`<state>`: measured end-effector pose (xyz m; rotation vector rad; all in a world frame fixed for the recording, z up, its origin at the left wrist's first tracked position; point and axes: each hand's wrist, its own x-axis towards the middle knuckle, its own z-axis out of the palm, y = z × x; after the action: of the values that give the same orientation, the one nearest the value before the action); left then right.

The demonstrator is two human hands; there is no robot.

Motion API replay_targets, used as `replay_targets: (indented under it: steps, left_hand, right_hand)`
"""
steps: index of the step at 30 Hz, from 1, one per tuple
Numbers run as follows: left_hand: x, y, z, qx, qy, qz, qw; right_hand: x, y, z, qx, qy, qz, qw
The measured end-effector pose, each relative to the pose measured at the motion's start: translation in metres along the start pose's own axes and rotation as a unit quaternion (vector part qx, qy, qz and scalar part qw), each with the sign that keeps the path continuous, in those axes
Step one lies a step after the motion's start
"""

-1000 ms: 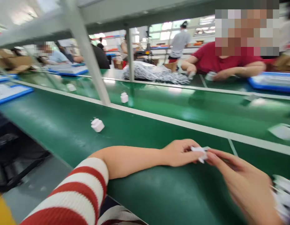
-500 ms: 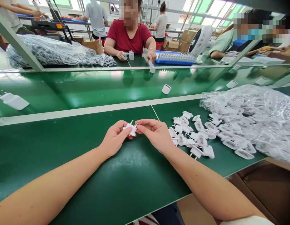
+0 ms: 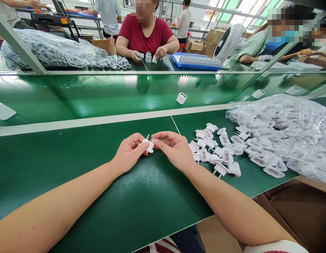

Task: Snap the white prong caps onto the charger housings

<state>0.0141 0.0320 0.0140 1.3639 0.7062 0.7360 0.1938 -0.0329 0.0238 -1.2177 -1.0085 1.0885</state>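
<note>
A small white plug cover with two metal pins [image 3: 150, 147] is held over the green worktop in front of me. My left hand [image 3: 128, 153] is closed round it, thumb on top. My right hand [image 3: 175, 150] pinches at the right-hand pin, its thumb and fingertips together; whether anything else sits between them I cannot make out. Just right of my right hand lies a loose heap of similar white plug covers [image 3: 204, 155], some with pins showing.
A clear plastic bag [image 3: 289, 119] full of white covers lies at the right. Beyond a pale rail [image 3: 112, 121], a green belt carries a white charger housing [image 3: 181, 98] and another white piece [image 3: 4, 111]. Opposite, a person in red [image 3: 148, 37] handles chargers beside a blue tray [image 3: 197, 62].
White pieces on the belt have shifted left. The person opposite has drawn a hand with a white piece back from the belt to their table. My hands stay almost still on the plug cover.
</note>
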Motion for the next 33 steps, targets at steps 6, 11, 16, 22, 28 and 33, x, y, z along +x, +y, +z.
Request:
replay_targets:
  steps: [6,11,16,22,28,33]
  left_hand:
    - [0.0,-0.001,-0.001,0.006,-0.003,0.008,1.0]
    - [-0.001,-0.002,-0.003,0.009,-0.012,0.017,1.0]
    - [0.0,-0.003,-0.008,0.034,-0.04,0.021,0.998]
    - [0.008,0.003,-0.006,-0.056,0.047,0.005,0.997]
    - [0.064,0.015,-0.004,-0.044,0.218,-0.067,0.973]
    - [0.154,0.011,0.016,0.103,0.268,-0.04,0.957]
  right_hand:
    - [0.0,0.001,-0.001,-0.007,0.007,-0.003,1.0]
    - [0.001,0.0,0.001,0.032,-0.005,0.013,0.999]
    - [0.005,-0.001,0.002,0.058,-0.041,0.035,0.997]
    - [0.004,0.003,-0.002,-0.048,-0.009,-0.065,0.997]
    - [-0.005,0.002,-0.002,-0.457,-0.066,-0.168,0.871]
    - [-0.009,-0.008,0.0,-0.549,-0.118,-0.137,0.816]
